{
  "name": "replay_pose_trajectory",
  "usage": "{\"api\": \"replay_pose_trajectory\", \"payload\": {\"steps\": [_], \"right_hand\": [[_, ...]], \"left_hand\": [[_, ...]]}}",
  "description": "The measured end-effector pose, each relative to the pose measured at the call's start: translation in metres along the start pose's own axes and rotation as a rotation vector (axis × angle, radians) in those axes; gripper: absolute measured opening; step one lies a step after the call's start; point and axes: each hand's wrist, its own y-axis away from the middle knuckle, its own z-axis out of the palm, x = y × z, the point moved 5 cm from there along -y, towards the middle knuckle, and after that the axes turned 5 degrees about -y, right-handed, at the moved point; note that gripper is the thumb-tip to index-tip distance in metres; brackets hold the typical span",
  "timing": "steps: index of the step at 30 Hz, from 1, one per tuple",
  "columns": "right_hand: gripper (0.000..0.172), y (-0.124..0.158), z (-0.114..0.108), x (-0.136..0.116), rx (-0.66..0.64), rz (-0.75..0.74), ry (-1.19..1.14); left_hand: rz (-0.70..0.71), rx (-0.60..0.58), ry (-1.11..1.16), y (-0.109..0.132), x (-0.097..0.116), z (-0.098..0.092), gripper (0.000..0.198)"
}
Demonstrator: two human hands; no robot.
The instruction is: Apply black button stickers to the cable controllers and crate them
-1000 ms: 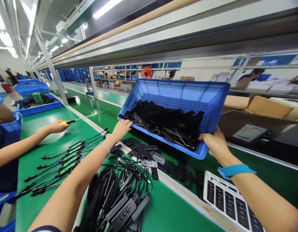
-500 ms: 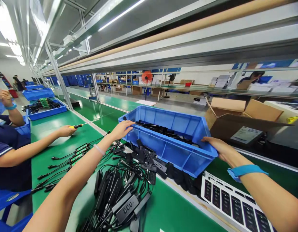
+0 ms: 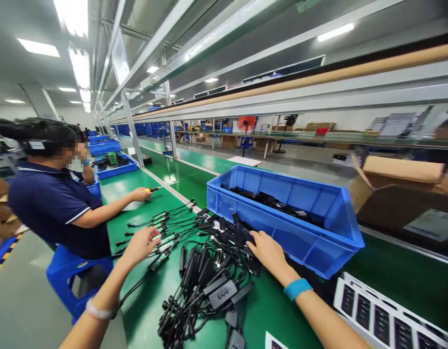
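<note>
Green counter (image 3: 278, 303) running ahead of us. Blue bin (image 3: 282, 235) on far side, black parts inside. Nearer, heap of cabled units (image 3: 222, 294); left of it, row of boards (image 3: 168, 241). Left hand (image 3: 141, 246) at boards, fingers curled, grip can't be told. Right hand (image 3: 268, 253) loosely open on casings (image 3: 239, 235) before bin. Looks like picking-out step; next move calls for neat pinch.

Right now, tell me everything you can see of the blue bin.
The blue bin looks like plastic: long, rectangular and open-topped, with ribbed walls and a lipped rim. It seems upright on the green surface beyond the pile of black parts, and holds black pieces below its rim. The right hand shows in front of its near wall; contact is unclear.
</note>
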Motion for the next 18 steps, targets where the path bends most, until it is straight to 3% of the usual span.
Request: {"api": "replay_pose_trajectory", "payload": {"steps": [2,5,8,11,16,18], "right_hand": [[0.021,-0.007,0.007,0.000,0.019,0.054,-0.037],[0.026,-0.011,-0.001,0.003,0.077,0.096,-0.133],[0.029,-0.002,-0.023,0.001,0.129,0.104,-0.278],[0.036,0.020,-0.048,-0.012,0.139,0.092,-0.469],[0.044,0.068,-0.075,-0.058,0.097,0.057,-1.218],[0.046,0.081,-0.076,-0.073,0.100,0.102,-1.355]], "left_hand": [[-0.061,-0.019,0.033,0.028,0.000,0.010,0.016],[-0.181,0.016,0.071,0.054,0.004,0.028,0.019],[-0.285,0.027,0.163,0.060,0.005,0.039,0.020],[-0.316,-0.009,0.362,0.055,0.011,0.037,0.026],[-0.311,-0.106,0.833,0.055,0.053,0.026,0.047],[-0.288,-0.153,0.984,0.064,0.080,0.023,0.053]]}}
